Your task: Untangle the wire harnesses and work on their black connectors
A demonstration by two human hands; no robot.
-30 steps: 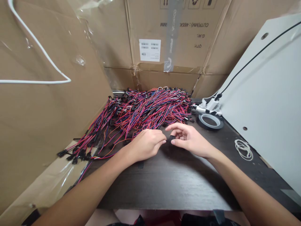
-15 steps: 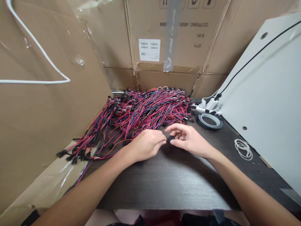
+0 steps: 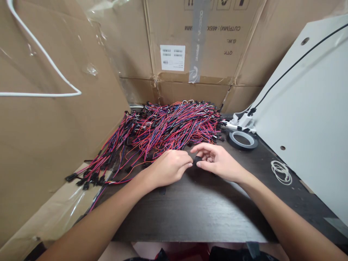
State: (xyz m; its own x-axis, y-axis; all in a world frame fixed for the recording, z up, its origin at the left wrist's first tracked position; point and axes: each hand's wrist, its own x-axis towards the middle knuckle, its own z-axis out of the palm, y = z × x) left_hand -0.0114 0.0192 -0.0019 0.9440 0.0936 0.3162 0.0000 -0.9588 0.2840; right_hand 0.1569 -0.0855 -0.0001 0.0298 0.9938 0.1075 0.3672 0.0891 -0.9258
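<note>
Two bare hands meet over the middle of a dark worktop [image 3: 190, 214]. The left hand [image 3: 170, 167] is curled, its fingers closed on a small black piece [image 3: 197, 159]. The right hand [image 3: 220, 161] pinches the same piece between thumb and forefinger, with its other fingers fanned loose. The piece sits between the fingertips, low over the worktop and just beside the near edge of a large heap of red, blue and black wire leads [image 3: 174, 125] that spreads toward the far left corner. A roll of black tape [image 3: 243, 140] lies near the far right edge.

The piece is tiny and as dark as the worktop, so if the pinch slipped it would probably be hard to find. Stray leads from the heap could also snag the fingers.
</note>
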